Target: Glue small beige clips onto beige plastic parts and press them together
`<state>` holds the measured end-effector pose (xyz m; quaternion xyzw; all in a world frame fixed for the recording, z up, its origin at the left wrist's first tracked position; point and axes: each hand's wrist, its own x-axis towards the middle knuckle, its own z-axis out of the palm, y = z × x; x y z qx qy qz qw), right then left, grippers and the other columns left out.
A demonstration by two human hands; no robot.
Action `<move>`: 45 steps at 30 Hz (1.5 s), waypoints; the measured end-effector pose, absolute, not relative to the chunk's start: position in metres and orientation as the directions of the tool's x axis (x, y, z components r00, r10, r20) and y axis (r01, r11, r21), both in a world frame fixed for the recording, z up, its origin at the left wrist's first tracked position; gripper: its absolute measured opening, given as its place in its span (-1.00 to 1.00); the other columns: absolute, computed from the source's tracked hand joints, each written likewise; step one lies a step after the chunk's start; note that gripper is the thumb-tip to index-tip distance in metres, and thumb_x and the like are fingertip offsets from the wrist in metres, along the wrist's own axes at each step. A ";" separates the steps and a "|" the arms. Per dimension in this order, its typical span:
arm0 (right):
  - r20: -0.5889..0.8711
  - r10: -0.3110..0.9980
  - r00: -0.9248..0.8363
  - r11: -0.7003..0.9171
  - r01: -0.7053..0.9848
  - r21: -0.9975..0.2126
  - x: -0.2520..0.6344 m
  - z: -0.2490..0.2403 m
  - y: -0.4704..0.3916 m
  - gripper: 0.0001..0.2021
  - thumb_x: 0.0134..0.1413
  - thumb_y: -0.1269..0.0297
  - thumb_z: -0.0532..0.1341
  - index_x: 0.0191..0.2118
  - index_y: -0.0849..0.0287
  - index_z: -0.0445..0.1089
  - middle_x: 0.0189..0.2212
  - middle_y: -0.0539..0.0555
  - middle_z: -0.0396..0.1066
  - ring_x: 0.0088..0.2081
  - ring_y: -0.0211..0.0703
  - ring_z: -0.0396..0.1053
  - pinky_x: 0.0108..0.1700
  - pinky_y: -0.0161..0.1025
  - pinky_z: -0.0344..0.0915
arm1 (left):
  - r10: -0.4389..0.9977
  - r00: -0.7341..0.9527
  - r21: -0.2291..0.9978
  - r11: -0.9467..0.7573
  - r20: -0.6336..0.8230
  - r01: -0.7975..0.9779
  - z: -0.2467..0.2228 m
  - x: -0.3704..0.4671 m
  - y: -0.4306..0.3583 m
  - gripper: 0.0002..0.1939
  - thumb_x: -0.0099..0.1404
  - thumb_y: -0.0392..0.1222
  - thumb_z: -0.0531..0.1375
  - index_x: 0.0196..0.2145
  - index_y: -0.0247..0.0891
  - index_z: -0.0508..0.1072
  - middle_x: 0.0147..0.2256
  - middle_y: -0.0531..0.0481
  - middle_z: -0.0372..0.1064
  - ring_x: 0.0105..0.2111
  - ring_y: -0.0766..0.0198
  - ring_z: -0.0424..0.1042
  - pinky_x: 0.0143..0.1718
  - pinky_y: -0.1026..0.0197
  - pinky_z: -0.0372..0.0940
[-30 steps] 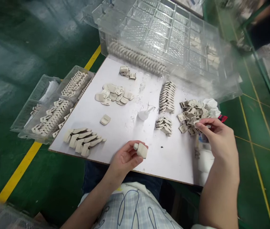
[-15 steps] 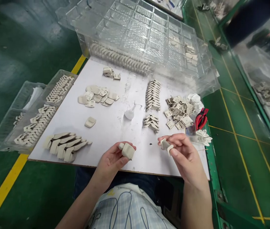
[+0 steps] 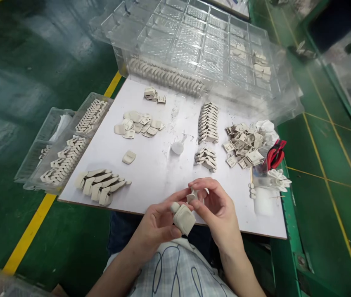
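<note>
My left hand (image 3: 160,225) grips a beige plastic part (image 3: 184,220) with a squarish, rounded face and a small knob at its upper left. Just above and to the right, my right hand (image 3: 214,210) pinches a smaller curved beige piece (image 3: 192,196) between thumb and fingers. The two hands are close together over the table's front edge, and the left fingertips reach the smaller piece. Fingers hide part of both pieces. Left of my hands lies a fan of several long beige parts (image 3: 103,187), with one loose beige cover (image 3: 129,157) above it.
Behind stands a stack of clear compartment trays (image 3: 190,53). On the white tabletop (image 3: 153,173) are a pile of covers (image 3: 138,123), a white dropper bottle (image 3: 177,147), a row of joined parts (image 3: 208,123), a heap of small pieces (image 3: 245,144) and red-handled pliers (image 3: 276,154). Part-filled trays (image 3: 70,148) sit left.
My right hand has moved left with the small curved piece and come up to my left hand. The part in my left hand has shifted slightly right and down. The view has turned a little.
</note>
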<state>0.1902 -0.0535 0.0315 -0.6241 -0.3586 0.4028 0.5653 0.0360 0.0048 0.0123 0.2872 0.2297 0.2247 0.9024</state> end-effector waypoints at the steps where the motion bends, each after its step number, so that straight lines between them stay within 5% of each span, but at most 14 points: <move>1: -0.137 0.905 0.403 -0.115 -0.079 -0.990 0.190 0.030 -0.051 -0.85 0.14 0.17 0.38 -0.17 -0.08 0.47 -0.19 -0.04 0.41 -0.31 -0.24 0.21 -0.26 -0.26 0.21 | 0.546 0.789 0.629 0.726 -0.282 -0.277 0.012 0.035 0.006 -0.63 0.02 0.12 0.48 -0.23 -0.06 0.71 0.23 -0.13 0.39 0.26 -0.22 0.28 0.24 -0.08 0.18; 4: -0.180 0.923 0.341 -0.140 -0.140 -0.980 0.190 0.031 -0.045 -0.82 0.10 0.13 0.40 -0.24 -0.02 0.42 -0.28 -0.05 0.34 -0.30 -0.23 0.21 -0.29 -0.25 0.17 | 0.559 0.784 0.647 0.709 -0.272 -0.281 0.011 0.029 0.011 -0.63 -0.01 0.11 0.50 -0.26 -0.08 0.72 0.19 -0.15 0.42 0.26 -0.23 0.28 0.24 -0.08 0.18; 7: -0.161 0.963 0.217 -0.158 -0.028 -0.987 0.194 0.041 -0.038 -0.81 0.11 0.10 0.38 -0.25 0.01 0.42 -0.28 -0.02 0.34 -0.26 -0.18 0.25 -0.25 -0.22 0.18 | 0.562 0.783 0.663 0.697 -0.268 -0.274 0.007 0.020 0.015 -0.62 -0.04 0.10 0.52 -0.27 -0.10 0.72 0.17 -0.17 0.44 0.25 -0.23 0.28 0.22 -0.07 0.20; 10: -0.018 0.967 0.252 -0.090 0.274 -0.957 0.202 0.049 -0.018 -0.82 0.18 0.05 0.31 -0.25 0.03 0.47 -0.22 0.05 0.38 -0.16 -0.08 0.31 -0.14 -0.13 0.23 | 0.576 0.765 0.652 0.703 -0.287 -0.285 0.002 0.012 0.017 -0.57 -0.08 0.13 0.53 -0.28 -0.13 0.71 0.19 -0.18 0.41 0.20 -0.20 0.34 0.09 0.01 0.30; 13: 0.252 0.862 0.441 -0.136 0.678 -0.722 0.213 0.041 0.019 -0.74 0.02 0.03 0.40 -0.24 0.05 0.49 -0.24 0.09 0.37 -0.09 0.05 0.27 0.02 0.03 0.19 | 0.620 0.701 0.534 0.748 -0.352 -0.393 -0.002 0.010 0.017 -0.57 -0.06 0.15 0.51 -0.26 -0.11 0.70 0.07 -0.14 0.51 0.14 -0.10 0.41 0.05 0.09 0.33; 15: 0.272 0.869 0.413 -0.177 0.773 -0.609 0.217 0.031 0.043 -0.78 -0.05 0.12 0.43 -0.33 0.07 0.46 -0.33 0.07 0.35 -0.15 0.05 0.25 0.00 0.06 0.18 | 0.634 0.663 0.416 0.768 -0.397 -0.486 -0.004 0.014 0.016 -0.62 0.01 0.13 0.49 -0.24 -0.08 0.70 -0.02 -0.09 0.56 0.15 -0.02 0.42 0.10 0.13 0.30; 19: 0.232 0.894 0.384 -0.083 0.649 -0.756 0.217 0.025 0.048 -0.77 0.08 0.23 0.34 -0.49 0.09 0.31 -0.33 0.06 0.41 -0.30 -0.11 0.29 -0.19 -0.10 0.26 | 0.598 0.672 0.229 0.797 -0.437 -0.559 -0.004 0.026 0.012 -0.67 0.11 0.09 0.45 -0.20 -0.08 0.68 0.03 -0.02 0.55 0.18 0.03 0.41 0.11 0.18 0.29; 23: 0.183 0.860 0.476 0.047 0.285 -0.958 0.222 0.037 0.008 -0.82 0.16 0.11 0.32 -0.22 0.05 0.38 -0.14 0.11 0.49 -0.12 -0.03 0.45 -0.18 -0.11 0.34 | 0.533 0.725 0.102 0.830 -0.436 -0.548 -0.004 0.034 0.010 -0.66 0.09 0.08 0.46 -0.23 -0.14 0.69 0.07 -0.03 0.53 0.20 0.02 0.40 0.09 0.22 0.28; 25: 0.082 0.867 0.491 0.042 0.093 -0.995 0.230 0.041 -0.010 -0.76 0.14 0.08 0.35 -0.18 0.00 0.33 -0.26 0.04 0.53 -0.28 -0.08 0.48 -0.33 -0.17 0.31 | 0.516 0.740 0.072 0.837 -0.432 -0.542 -0.004 0.036 0.011 -0.67 0.10 0.08 0.46 -0.22 -0.13 0.68 0.07 -0.02 0.52 0.22 0.03 0.38 0.09 0.23 0.27; 28: 0.040 0.829 0.557 0.057 -0.013 -0.998 0.241 0.041 -0.019 -0.68 0.04 -0.01 0.41 -0.29 0.03 0.33 -0.59 -0.12 0.32 -0.59 -0.27 0.22 -0.54 -0.29 0.05 | 0.503 0.756 0.076 0.849 -0.418 -0.523 -0.005 0.037 0.012 -0.69 0.09 0.08 0.47 -0.27 -0.13 0.67 0.08 -0.03 0.50 0.26 0.01 0.33 0.12 0.20 0.24; 32: -0.002 0.760 0.650 0.098 -0.117 -0.988 0.237 0.043 -0.004 -0.55 0.02 -0.25 0.33 -0.40 0.09 0.37 -0.64 -0.15 0.02 -0.59 -0.30 -0.03 -0.53 -0.27 -0.04 | 0.495 0.763 0.107 0.860 -0.416 -0.500 -0.007 0.036 0.012 -0.67 0.06 0.10 0.48 -0.30 -0.14 0.65 0.11 -0.06 0.47 0.29 -0.07 0.27 0.21 0.10 0.17; 39: 0.495 0.568 0.657 0.283 0.409 -0.868 0.207 0.056 0.017 -0.62 0.15 0.12 0.30 -0.58 0.07 0.17 -0.59 -0.07 0.00 -0.50 -0.19 0.04 -0.40 -0.16 -0.04 | 0.513 0.744 0.171 0.854 -0.427 -0.491 -0.009 0.036 0.011 -0.66 0.09 0.14 0.45 -0.25 -0.07 0.66 0.04 0.01 0.50 0.24 -0.06 0.34 0.23 0.04 0.18; 45: 0.366 0.738 0.567 0.089 0.456 -0.886 0.207 0.058 0.010 -0.47 0.15 -0.07 0.30 -0.61 0.04 0.04 -0.57 -0.06 -0.09 -0.45 -0.16 0.00 -0.37 -0.14 -0.08 | 0.511 0.748 0.190 0.857 -0.423 -0.479 -0.010 0.036 0.011 -0.65 0.06 0.17 0.45 -0.28 -0.07 0.66 0.05 -0.02 0.51 0.23 -0.09 0.35 0.18 0.01 0.22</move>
